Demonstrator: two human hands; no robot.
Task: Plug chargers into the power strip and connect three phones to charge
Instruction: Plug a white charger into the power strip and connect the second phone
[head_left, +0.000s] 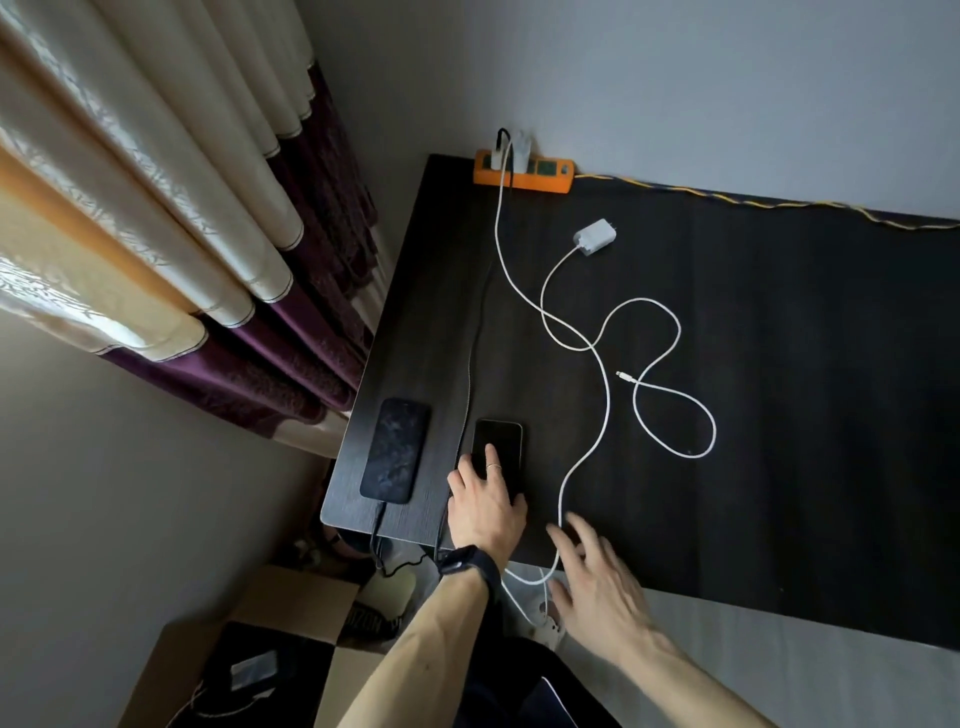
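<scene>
Fingers (488, 460) of the left hand (485, 506) are lying spread and flat on the dark phone (497, 457), pinning it to the desk (779, 415) without pinching it. Fingers (582, 535) of the right hand (602, 587) are hovering spread and empty, just beside the white cable (602, 384) that is trailing over the desk edge beneath them. Left of the pinned phone, a second phone (395, 449) is lying with a dark cord entering its near end. Well beyond both hands, the orange power strip (524, 174) is carrying two plugs, and a loose white charger (595, 236) is lying short of it. Judgement: the cable is light and limp, best taken at its stiff connector; the phone is slick, fragile glass, best held by its edges.
</scene>
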